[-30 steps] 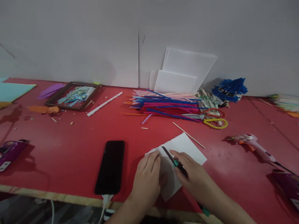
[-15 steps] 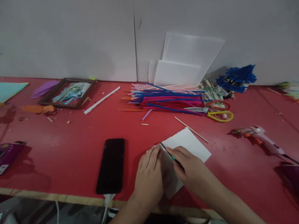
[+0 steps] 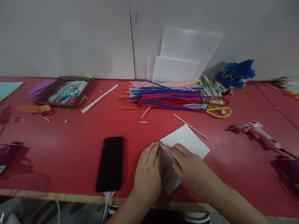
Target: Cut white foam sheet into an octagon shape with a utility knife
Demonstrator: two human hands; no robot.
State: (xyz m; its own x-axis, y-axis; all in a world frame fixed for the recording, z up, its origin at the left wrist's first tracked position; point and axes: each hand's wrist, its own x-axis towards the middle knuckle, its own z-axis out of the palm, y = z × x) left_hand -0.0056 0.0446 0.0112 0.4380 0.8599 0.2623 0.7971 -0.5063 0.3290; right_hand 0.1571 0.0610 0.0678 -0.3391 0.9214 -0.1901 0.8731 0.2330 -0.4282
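Observation:
A white sheet of paper or card [image 3: 192, 140] lies at an angle on the red table, its upper left edge a little ragged. My left hand [image 3: 148, 171] rests over the sheet's left part, fingers extended and pressed down close together. In my right hand [image 3: 188, 161] is a thin dark pen-like tool [image 3: 161, 143] with a green part; its kind is not clear. The tool's tip touches the sheet near its upper left edge, just beside my left fingertips. My right fingers hide most of the tool's body.
A black phone [image 3: 109, 163] with a white cable lies to the left. Behind the sheet are a thin wooden stick [image 3: 190, 126], pipe cleaners [image 3: 163, 93] and scissors [image 3: 218, 112]. A glue gun [image 3: 259, 130] sits at right, a brown frame [image 3: 64, 91] at far left.
The whole view has shifted slightly, with things appearing a little higher and further left. My right fingers sit lower over the tool, covering more of it. My left hand stays on the sheet.

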